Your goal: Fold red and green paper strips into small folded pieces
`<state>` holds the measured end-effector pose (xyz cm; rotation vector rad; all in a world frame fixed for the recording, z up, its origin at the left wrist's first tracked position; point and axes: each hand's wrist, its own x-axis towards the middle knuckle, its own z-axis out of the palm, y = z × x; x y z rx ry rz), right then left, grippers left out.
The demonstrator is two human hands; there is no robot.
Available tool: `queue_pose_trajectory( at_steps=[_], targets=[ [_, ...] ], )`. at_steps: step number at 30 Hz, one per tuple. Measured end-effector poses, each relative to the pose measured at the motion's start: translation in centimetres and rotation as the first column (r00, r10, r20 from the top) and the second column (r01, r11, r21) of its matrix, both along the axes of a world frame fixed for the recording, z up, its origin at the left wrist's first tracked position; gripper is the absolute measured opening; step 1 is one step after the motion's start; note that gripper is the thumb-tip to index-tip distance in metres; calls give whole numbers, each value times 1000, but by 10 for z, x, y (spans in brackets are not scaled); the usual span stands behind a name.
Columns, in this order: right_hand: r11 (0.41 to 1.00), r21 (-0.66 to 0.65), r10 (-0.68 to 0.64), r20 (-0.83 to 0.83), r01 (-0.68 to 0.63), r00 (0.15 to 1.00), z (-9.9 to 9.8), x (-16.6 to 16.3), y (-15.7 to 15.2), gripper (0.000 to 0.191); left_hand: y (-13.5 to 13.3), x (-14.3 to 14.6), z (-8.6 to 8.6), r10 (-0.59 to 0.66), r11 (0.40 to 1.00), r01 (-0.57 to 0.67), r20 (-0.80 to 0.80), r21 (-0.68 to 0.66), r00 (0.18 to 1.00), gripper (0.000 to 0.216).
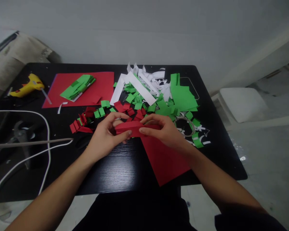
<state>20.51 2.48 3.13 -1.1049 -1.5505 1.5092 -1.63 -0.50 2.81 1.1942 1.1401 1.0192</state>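
Observation:
A folded strip of red paper [135, 129] is held level between my two hands, above the front middle of the black table. My left hand [110, 130] pinches its left end, thumb in front and fingers behind. At the other end my right hand [160, 128] grips it the same way. Below my right hand lies a larger red sheet [167, 160], partly hidden by that hand and forearm. Small cut red pieces [127, 107] and green pieces [136, 96] are scattered just behind my hands.
White paper strips [142, 88] are heaped at the back, beside green sheets [183, 98]. At left are a yellow glue gun [30, 86], scissors [24, 133], a white cable [49, 134] and a red sheet [103, 85] bearing folded green paper [78, 87]. A tape ring [194, 128] lies right.

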Motion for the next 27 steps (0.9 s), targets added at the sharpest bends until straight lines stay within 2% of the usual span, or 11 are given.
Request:
queue_pose_trajectory(
  at_steps=[3, 8, 13, 19, 27],
  targets=[
    [999, -37, -34, -65, 32, 997, -5, -3, -1, 22, 0, 0, 0, -14, 1000, 14, -4, -19, 1000, 46],
    [996, -10, -93, -81, 92, 992, -8, -5, -3, 19, 2, 0, 3, 6, 1000, -5, 32, -28, 999, 35],
    [992, 8, -127, -73, 128, 989, -8, -6, -4, 14, 3, 1, 4, 2, 999, -3, 24, 38, 1000, 20],
    [991, 38, -125, -81, 129, 989, -9, -6, -4, 5, 1, -1, 3, 2, 997, -2, -8, 81, 1000, 16],
    [996, 3, -85, -98, 86, 992, -3, -2, -5, 18, 1, -3, 4, 9, 999, -10, 28, 40, 1000, 15]
  ],
)
